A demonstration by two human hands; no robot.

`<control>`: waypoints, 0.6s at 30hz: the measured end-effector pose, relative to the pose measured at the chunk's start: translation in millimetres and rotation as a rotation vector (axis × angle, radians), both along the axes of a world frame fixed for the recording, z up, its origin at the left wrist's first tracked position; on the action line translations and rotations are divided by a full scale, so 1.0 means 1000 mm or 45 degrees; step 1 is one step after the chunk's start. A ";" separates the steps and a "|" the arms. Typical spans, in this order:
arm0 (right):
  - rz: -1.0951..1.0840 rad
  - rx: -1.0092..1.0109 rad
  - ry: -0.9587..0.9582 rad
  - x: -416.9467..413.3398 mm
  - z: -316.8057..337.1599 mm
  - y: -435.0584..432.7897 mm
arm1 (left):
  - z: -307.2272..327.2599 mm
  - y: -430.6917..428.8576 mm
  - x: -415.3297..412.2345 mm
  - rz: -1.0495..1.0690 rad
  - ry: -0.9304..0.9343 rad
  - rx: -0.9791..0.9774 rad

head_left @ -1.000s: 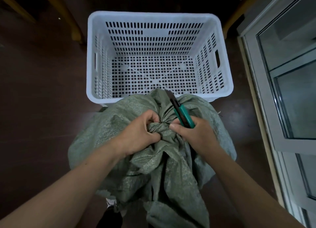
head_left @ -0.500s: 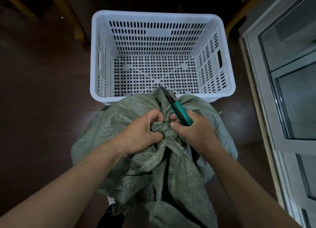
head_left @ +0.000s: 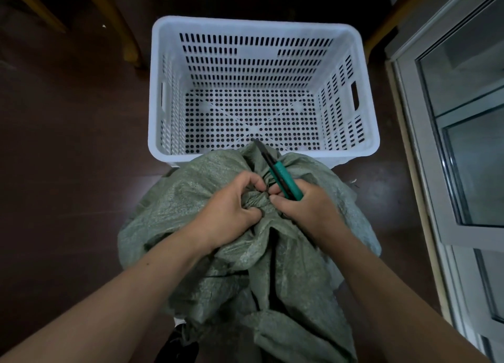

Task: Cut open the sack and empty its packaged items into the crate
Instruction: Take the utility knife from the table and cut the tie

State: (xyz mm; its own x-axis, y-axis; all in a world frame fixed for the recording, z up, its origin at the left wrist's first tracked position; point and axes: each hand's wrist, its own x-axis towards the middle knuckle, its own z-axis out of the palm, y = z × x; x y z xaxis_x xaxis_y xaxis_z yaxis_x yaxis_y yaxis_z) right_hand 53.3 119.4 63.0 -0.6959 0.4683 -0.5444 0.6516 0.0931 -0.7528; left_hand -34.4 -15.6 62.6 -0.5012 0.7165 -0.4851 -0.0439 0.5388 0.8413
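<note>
Two hands: both meet at the gathered neck of the sack, in the middle of the frame, nearly touching each other.
Left hand (head_left: 228, 212): curled tight, its fingers pinching a bunch of the green fabric at the neck.
Right hand (head_left: 305, 207): closed around the cutter, thumb and fingertips also pressing on the bunched fabric just right of the left hand.
Cutter (head_left: 281, 176): teal handle with a dark blade end, slanting up and left out of the right hand; its tip reaches the crate's near rim in the picture. Whether the blade touches the fabric cannot be told.
Sack (head_left: 245, 267): woven, grey-green, crumpled, filling the lower centre of the frame; its neck is bunched shut between the hands. Its contents are hidden.
Crate (head_left: 261, 26): white, perforated plastic, upper centre, just beyond the sack, whose top overlaps the near rim; nothing lies inside it.
Floor (head_left: 68, 158): dark brown, around sack and crate.
Door frame (head_left: 425, 172): pale, with glass panes, along the right edge.
Wooden legs (head_left: 114, 24): yellowish, upper left, behind the crate.
</note>
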 end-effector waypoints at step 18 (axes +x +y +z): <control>0.308 0.038 -0.125 -0.009 -0.001 0.013 | -0.004 0.001 0.002 -0.190 0.355 -0.137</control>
